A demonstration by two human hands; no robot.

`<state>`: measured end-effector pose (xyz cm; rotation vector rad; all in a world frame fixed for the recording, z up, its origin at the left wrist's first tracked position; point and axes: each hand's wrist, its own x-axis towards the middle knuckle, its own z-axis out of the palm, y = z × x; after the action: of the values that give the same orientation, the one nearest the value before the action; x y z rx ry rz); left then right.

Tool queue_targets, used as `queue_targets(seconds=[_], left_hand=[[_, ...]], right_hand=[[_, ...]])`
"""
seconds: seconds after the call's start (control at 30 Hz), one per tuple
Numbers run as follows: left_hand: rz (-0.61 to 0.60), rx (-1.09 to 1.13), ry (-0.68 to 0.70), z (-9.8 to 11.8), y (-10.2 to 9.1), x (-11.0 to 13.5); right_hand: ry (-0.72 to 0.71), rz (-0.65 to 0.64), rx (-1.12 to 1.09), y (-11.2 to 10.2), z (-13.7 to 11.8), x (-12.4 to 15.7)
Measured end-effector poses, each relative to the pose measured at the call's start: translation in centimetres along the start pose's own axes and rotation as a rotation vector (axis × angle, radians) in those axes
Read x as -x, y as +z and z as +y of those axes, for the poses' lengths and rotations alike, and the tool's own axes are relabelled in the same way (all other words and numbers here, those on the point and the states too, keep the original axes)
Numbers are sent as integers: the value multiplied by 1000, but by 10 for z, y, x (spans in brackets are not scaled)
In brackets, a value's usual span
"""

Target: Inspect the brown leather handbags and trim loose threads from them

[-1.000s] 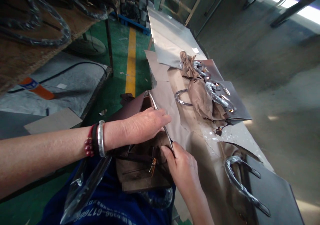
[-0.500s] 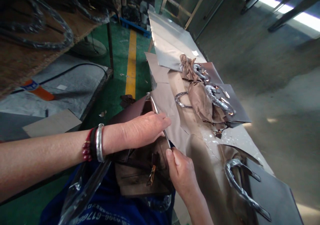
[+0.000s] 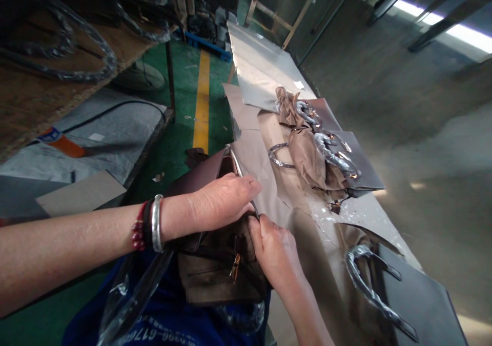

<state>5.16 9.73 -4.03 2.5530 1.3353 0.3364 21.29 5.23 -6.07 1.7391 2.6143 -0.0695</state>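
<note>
Since half a second ago, the right hand has slid up the handbag's rim, closer to the left. At far left, a rough-edged table (image 3: 28,113) carries plastic-wrapped handles (image 3: 92,74); its corner overhangs the left forearm's side, so elbow room there looks tighter. The green floor (image 3: 184,97) beyond leaves a gap between table and bench. The left hand (image 3: 221,202) is closed, fingers curled over the rim (image 3: 235,162); its fingertips are partly hidden, so I cannot tell how hard it grips. The handbag (image 3: 198,177) lies tilted against the blue garment (image 3: 90,307). It is probably light, its smooth panels fairly stiff; the brown lining (image 3: 215,284), spilling out with a zip pull (image 3: 234,270), looks soft and likely to bunch. The rim seems the surest hold; plastic wrapping may slip. The right hand (image 3: 274,248) pinches that rim, thumb against bent fingers. Further right, the bench (image 3: 265,74) holds stuffed bags (image 3: 311,159) and, nearest, a grey bag (image 3: 426,294), which limits rightward swing.
</note>
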Motion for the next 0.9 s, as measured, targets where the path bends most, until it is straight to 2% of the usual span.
queue_targets(seconds=[0.17,0.37,0.53,0.63,0.73,0.9], left_hand=[[-21,110,36,-4,2,0],[68,266,166,-12,2,13],[83,139,212,-10,-5,22],[42,11,152,-9,-6,22],[33,-90,69,-10,-7,19],[80,-126,91,-15,-6,14]], right_hand=[[-12,-23,-49,2,6,1],[-23,-5,-142,3,8,-1],[12,0,-164,6,11,3],[16,-13,-243,7,14,6],[57,-82,-358,5,15,8],[130,-94,-482,6,13,9]])
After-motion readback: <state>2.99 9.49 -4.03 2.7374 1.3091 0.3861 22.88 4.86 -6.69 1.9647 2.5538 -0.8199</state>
